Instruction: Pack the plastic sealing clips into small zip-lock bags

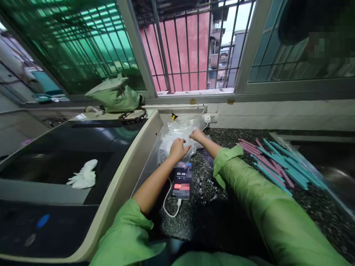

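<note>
Counter is holding a phone showing "00:00:", rest pixelated. Plastic bag is lying just beyond it; left hand, loosely spread, and right hand, can't tell grip, are sitting over the bag.

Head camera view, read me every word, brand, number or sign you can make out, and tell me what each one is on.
"00:00:" in white on the screen of the phone; the digits after it are blocked out.
The smaller lines on that screen: too small or blurred to read.
The blue oval mark on the dark front panel at left: no readable letters.
I can make out no other text.
</note>
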A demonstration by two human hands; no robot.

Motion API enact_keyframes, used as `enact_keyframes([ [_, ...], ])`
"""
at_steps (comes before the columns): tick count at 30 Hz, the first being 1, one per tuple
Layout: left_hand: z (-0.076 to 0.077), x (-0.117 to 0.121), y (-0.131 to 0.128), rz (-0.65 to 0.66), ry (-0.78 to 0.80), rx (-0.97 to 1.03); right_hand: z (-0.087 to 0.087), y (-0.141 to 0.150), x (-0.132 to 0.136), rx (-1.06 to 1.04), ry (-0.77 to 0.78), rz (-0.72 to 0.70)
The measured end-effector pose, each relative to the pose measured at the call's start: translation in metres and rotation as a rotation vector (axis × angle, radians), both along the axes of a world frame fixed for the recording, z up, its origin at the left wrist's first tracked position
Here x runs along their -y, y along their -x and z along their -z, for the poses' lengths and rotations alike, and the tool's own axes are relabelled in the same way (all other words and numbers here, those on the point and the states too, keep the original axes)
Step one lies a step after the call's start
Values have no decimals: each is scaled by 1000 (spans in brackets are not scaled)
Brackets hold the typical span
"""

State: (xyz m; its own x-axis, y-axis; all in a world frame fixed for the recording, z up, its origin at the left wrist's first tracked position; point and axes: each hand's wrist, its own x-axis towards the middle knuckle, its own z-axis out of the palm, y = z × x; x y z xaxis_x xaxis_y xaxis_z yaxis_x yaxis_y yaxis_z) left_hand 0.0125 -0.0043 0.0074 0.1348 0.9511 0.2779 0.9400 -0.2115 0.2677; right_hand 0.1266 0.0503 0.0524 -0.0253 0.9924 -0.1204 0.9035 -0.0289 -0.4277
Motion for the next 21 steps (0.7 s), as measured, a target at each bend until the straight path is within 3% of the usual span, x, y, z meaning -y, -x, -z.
enact_keyframes([
  [3,-19,7,-4,-74,-205,10,-34,6,0,8,-114,-25],
  [7,-39,17,-10,-14,-362,-48,-66,5,12,-6,-238,-54],
  [15,-58,28,1,229,-577,-20,-71,-35,45,-260,-274,-47],
  [21,-69,39,-13,360,-668,24,-81,-75,80,-474,-250,-11],
])
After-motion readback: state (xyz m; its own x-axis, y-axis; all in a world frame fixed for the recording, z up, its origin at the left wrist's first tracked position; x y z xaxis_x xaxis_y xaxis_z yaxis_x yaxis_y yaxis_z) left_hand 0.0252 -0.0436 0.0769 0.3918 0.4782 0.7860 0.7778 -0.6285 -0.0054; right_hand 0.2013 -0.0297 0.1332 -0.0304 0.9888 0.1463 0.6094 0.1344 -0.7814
